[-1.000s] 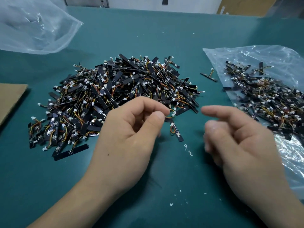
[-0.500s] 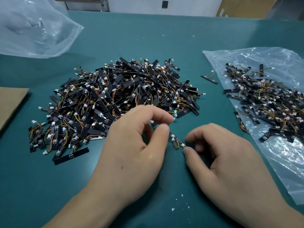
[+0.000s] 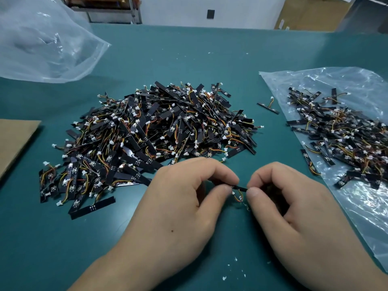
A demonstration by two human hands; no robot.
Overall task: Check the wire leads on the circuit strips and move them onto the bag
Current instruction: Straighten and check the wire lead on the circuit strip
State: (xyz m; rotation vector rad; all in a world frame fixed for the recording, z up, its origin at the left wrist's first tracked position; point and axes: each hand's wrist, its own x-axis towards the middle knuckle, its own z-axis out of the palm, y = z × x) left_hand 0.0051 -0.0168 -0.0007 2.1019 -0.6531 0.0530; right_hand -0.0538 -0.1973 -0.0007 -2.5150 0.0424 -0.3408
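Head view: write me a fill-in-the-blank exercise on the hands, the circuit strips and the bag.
The left hand and right hand together pinch ____ black circuit strip with coloured wire leads.
The smaller heap of strips lies on the crinkled clear plastic ____.
The larger heap of strips lies on the teal tabletop, to that heap's ____.
Missing: one; bag; left.

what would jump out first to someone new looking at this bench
A big heap of black circuit strips with yellow and red leads fills the middle of the green table. Just in front, the left hand and right hand pinch a single strip between them. A smaller batch lies on the clear bag at right.
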